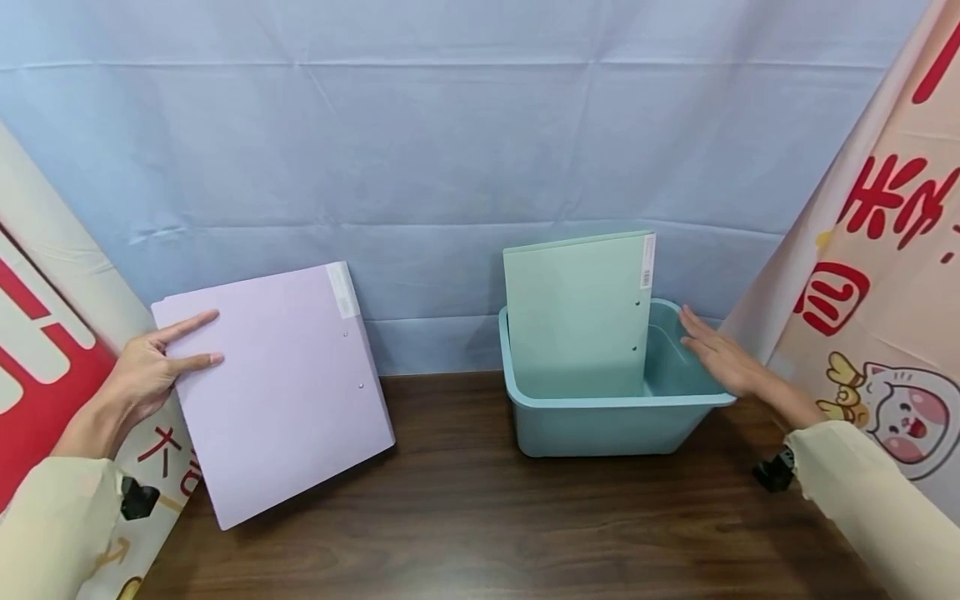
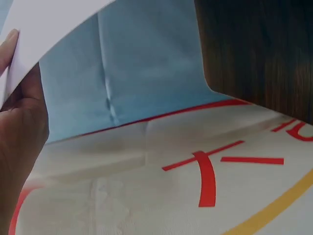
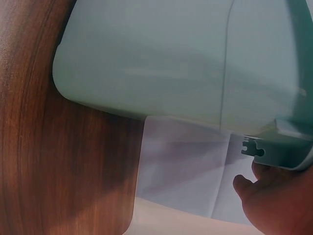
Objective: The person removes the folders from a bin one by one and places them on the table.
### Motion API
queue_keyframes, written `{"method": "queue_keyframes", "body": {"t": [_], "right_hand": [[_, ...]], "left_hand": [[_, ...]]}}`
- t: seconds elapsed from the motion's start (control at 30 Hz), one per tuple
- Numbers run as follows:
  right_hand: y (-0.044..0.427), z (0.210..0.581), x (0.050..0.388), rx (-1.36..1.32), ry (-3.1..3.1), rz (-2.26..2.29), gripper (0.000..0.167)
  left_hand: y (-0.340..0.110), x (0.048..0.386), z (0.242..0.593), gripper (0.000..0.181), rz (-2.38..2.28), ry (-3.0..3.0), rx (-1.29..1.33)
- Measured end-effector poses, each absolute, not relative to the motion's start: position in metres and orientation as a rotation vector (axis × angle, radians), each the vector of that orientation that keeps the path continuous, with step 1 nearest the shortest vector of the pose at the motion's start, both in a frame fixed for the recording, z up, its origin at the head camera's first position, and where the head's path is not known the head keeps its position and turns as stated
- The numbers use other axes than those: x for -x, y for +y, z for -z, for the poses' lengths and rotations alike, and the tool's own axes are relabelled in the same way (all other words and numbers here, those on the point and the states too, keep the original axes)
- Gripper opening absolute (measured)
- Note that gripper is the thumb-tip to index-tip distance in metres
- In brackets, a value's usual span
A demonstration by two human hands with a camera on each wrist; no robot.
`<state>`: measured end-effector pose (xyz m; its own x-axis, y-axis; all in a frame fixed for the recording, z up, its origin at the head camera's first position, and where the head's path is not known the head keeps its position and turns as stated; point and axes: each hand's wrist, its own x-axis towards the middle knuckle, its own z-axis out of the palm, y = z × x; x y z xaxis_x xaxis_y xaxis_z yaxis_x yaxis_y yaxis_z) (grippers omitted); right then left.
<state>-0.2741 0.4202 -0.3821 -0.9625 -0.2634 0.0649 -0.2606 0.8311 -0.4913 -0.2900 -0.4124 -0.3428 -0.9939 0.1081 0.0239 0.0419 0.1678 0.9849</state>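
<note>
At the left of the head view, my left hand [image 1: 148,375] holds a lilac file folder [image 1: 281,400] by its left edge. Thumb and index finger lie on the front cover, and the other fingers are hidden behind it. The folder is tilted, with its lower part over the table. A blue-green plastic bin [image 1: 611,429] stands to the right, with a pale green file folder [image 1: 573,325] upright in its left part. My right hand [image 1: 720,358] touches the bin's right rim, fingers extended. In the right wrist view, the hand [image 3: 281,200] is at the rim's underside.
The dark wooden table [image 1: 457,500] lies under the bin. A light blue cloth [image 1: 435,150] hangs behind it. Printed cloths with red characters hang at the left [image 1: 45,333] and right [image 1: 885,275] sides, close to both arms.
</note>
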Motion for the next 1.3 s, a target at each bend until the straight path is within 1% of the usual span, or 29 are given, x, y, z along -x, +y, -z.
{"method": "queue_keyframes", "body": {"t": [0.27,0.37,0.57,0.8,1.1,1.3], "right_hand": [[0.421,0.383,0.273,0.425,3.006,0.808,0.064],[0.422,0.384,0.274,0.438,3.012,0.809,0.064],[0.422,0.384,0.276,0.431,3.013,0.799,0.063],[0.42,0.382,0.277,0.419,3.002,0.793,0.063],[0.422,0.382,0.275,0.412,3.005,0.801,0.063],[0.423,0.383,0.274,0.39,3.008,0.806,0.063]], "left_hand": [[-0.427,0.302,0.343,0.076,-1.482,2.678,-0.12],[-0.432,0.303,0.348,0.078,-1.384,2.721,-0.1],[-0.437,0.307,0.36,0.078,-1.357,2.774,-0.032],[-0.44,0.307,0.37,0.084,-1.351,2.761,0.08],[-0.445,0.312,0.381,0.077,-1.358,2.724,0.032],[-0.448,0.317,0.389,0.068,-1.31,2.709,0.002]]}}
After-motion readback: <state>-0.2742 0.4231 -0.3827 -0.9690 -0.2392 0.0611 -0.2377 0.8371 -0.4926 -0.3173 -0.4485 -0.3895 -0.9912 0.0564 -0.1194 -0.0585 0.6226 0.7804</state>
